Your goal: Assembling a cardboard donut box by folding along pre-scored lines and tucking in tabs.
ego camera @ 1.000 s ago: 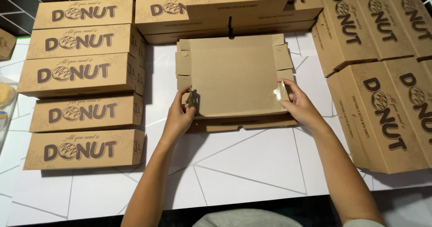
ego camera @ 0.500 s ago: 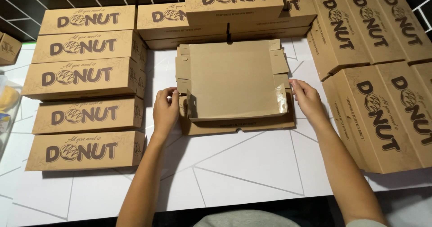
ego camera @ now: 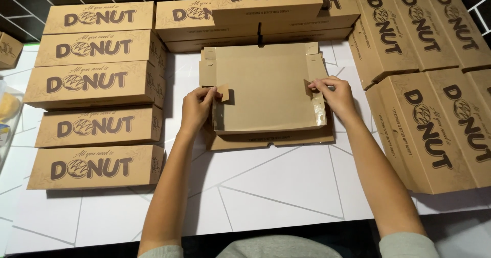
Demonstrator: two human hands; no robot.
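Just now the left hand (ego camera: 196, 108) pinches a small tab (ego camera: 223, 91) between thumb and fingertips, and the right hand (ego camera: 335, 95) pinches the matching tab (ego camera: 309, 87) opposite. Both flaps belong to the half-folded flat cardboard box (ego camera: 266, 86) at centre frame on the white table (ego camera: 266, 186). Judging by that, folding both evenly inward keeps the walls square, amid finished printed boxes (ego camera: 94, 81) on the left, right and top.

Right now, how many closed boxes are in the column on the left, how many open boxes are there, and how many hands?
closed boxes, left column: 5
open box: 1
hands, left hand and right hand: 2
Total: 8
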